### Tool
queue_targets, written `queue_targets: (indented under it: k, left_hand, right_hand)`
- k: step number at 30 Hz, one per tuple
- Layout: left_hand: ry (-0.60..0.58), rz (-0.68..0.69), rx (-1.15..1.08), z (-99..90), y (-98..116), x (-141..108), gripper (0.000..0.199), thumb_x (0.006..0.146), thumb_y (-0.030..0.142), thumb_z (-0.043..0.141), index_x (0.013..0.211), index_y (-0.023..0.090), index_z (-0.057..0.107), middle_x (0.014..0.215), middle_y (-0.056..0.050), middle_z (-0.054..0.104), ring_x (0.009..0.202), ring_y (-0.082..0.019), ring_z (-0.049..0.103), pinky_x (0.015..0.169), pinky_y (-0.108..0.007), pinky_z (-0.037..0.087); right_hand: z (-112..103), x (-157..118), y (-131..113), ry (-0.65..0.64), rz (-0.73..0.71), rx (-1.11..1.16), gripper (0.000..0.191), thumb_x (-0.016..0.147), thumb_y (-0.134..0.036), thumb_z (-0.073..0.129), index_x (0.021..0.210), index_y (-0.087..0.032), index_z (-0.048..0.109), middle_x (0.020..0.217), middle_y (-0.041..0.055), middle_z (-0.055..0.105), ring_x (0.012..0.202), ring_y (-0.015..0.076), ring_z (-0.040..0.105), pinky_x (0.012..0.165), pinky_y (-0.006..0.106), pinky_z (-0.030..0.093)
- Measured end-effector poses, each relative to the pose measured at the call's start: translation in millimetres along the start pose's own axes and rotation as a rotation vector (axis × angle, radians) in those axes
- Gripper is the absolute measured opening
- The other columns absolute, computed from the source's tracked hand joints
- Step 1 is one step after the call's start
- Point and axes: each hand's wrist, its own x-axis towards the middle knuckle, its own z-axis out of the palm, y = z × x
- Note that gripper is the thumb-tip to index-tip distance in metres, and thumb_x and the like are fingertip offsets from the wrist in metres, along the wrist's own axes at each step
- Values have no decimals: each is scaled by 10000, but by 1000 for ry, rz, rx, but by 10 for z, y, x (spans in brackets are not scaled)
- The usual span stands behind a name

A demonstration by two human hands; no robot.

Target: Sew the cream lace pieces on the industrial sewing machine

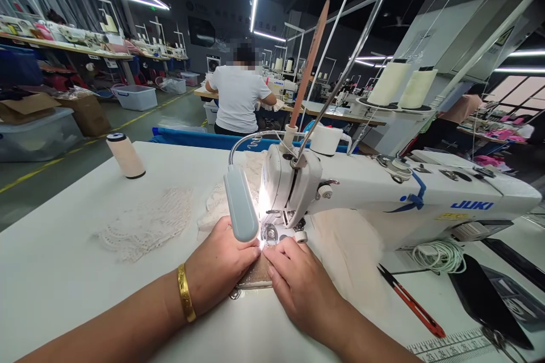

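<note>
Both hands meet in front of the presser foot (pixel 269 233) of a white sewing machine (pixel 361 181). My left hand (pixel 217 261), with a gold bangle (pixel 185 293) at the wrist, is closed, thumb and forefinger together at a cream lace fabric (pixel 217 204). Close beside it, my right hand (pixel 300 275) has its fingers bent and pinched at the fabric edge by the needle. Glare and the fingers hide exactly what lies between them. A sheer cream fabric (pixel 349 255) spreads under the machine arm. The grey lamp (pixel 240 204) hangs over my left fingers.
Another lace piece (pixel 149 221) and a thread cone (pixel 125 156) are on the left. Red-handled thread snips (pixel 413 300), a coiled cord (pixel 438 255), a black phone-like slab (pixel 487 300) and a ruler (pixel 455 346) lie on the right. A person in a white shirt (pixel 238 96) sits ahead.
</note>
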Motion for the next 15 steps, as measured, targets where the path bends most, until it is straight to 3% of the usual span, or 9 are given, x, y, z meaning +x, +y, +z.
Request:
queue_targets:
  k: [7, 12, 15]
  left_hand:
    - [-47, -30, 1, 46, -18, -26, 311, 1046, 78, 455, 961, 225, 715, 924, -27, 761, 892, -217, 690, 901, -400, 512]
    - [16, -54, 17, 156, -66, -43, 294, 1011, 67, 468, 907, 218, 698, 943, -36, 755, 900, -229, 689, 909, -418, 504]
    - [-29, -73, 17, 136, -90, -23, 269, 1013, 76, 487, 911, 218, 692, 944, -36, 754, 927, -239, 690, 945, -442, 499]
  right_hand:
    - [12, 30, 3, -11, 12, -13, 276, 1015, -62, 457, 1133, -194, 668, 898, 53, 606, 733, 230, 512, 701, 373, 472]
    - [3, 37, 0, -2, 14, -15, 275, 1023, -75, 456, 1146, -194, 671, 895, 53, 610, 732, 232, 517, 708, 377, 485]
    - [1, 14, 16, 21, 0, -3, 265, 1029, -78, 454, 1123, -204, 668, 889, 50, 619, 734, 233, 537, 716, 380, 502]
